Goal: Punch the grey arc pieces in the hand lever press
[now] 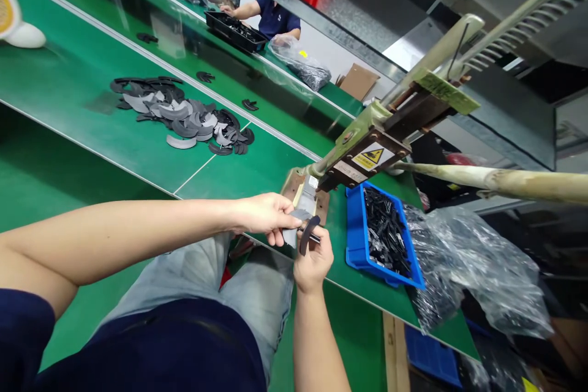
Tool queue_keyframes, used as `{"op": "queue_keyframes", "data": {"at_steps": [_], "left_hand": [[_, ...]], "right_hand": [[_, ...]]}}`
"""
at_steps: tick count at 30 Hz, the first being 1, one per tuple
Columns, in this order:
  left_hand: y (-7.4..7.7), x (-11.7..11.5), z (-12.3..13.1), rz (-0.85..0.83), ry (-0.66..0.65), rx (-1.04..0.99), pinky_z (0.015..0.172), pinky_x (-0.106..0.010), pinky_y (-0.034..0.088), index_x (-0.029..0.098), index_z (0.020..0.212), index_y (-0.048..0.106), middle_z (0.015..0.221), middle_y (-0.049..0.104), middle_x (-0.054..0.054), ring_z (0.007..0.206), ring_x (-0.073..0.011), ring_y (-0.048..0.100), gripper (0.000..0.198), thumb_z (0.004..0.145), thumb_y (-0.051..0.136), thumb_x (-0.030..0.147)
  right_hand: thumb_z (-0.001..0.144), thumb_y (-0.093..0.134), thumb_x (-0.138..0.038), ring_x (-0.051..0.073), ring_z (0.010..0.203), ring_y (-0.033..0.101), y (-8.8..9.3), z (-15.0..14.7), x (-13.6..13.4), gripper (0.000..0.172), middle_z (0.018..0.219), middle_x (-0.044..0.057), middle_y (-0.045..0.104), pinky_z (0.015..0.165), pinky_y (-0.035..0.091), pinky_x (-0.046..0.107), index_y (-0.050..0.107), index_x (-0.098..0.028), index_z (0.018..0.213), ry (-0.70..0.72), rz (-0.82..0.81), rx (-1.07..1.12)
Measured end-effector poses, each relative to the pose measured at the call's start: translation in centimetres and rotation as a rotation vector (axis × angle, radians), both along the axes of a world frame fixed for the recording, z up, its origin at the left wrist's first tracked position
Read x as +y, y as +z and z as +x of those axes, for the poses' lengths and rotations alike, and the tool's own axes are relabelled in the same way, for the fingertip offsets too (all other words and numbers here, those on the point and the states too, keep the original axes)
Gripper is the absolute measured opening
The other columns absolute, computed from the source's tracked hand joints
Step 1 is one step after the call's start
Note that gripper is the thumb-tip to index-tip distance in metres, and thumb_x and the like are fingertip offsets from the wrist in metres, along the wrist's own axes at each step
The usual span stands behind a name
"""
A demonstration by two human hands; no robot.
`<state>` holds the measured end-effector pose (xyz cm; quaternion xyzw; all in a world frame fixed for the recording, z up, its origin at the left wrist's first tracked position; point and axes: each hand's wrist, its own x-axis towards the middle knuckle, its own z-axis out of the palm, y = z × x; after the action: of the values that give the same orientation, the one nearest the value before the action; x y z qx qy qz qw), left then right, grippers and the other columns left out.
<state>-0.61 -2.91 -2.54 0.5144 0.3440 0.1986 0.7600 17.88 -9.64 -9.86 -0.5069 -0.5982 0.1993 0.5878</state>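
Note:
In the head view, the fingers of my left hand (271, 215) are closed on a grey curved piece (290, 236). My right hand (315, 263) pinches a dark, crescent-shaped piece (307, 237) with a short black rod-like part beside it. The two hands meet near the table edge, and the pieces are close together; whether they touch, I cannot tell. Just beyond my fingers is the base of a green hand press (324, 207), with a light grey block (305, 196) on it. A warning label (371, 156) marks the press body.
A pile of grey and black curved pieces (177, 111) lies left on the green table (82, 95). Right of the press stands a blue bin (356, 245) of small black parts, beside clear plastic bags (482, 263). The press's long handle (505, 182) juts right. Across the bench, a person (275, 17) works beside a black tray (225, 27).

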Motion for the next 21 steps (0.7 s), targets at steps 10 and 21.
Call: {"op": "queue_keyframes", "data": {"at_steps": [10, 21], "left_hand": [[1.5, -0.5, -0.7, 0.654, 0.230, 0.232, 0.065, -0.024, 0.047, 0.020, 0.092, 0.065, 0.086, 0.067, -0.001, 0.073, -0.0139, 0.060, 0.032, 0.087, 0.072, 0.051], [0.2, -0.2, 0.3, 0.465, -0.038, 0.254, 0.050, -0.026, 0.022, 0.020, 0.060, 0.049, 0.054, 0.040, 0.005, 0.051, -0.0103, 0.031, 0.053, 0.085, 0.068, 0.062]], "right_hand": [[0.093, 0.064, -0.028, 0.019, 0.091, 0.073, -1.3, 3.3, -0.5, 0.017, 0.101, 0.008, 0.076, 0.083, 0.062, 0.038, 0.070, -0.021, 0.108, 0.090, 0.086, -0.179], [0.087, 0.070, -0.019, 0.019, 0.088, 0.074, 1.1, 3.3, -1.1, 0.022, 0.096, 0.005, 0.078, 0.082, 0.062, 0.036, 0.073, -0.025, 0.107, 0.150, 0.182, -0.388]]}}
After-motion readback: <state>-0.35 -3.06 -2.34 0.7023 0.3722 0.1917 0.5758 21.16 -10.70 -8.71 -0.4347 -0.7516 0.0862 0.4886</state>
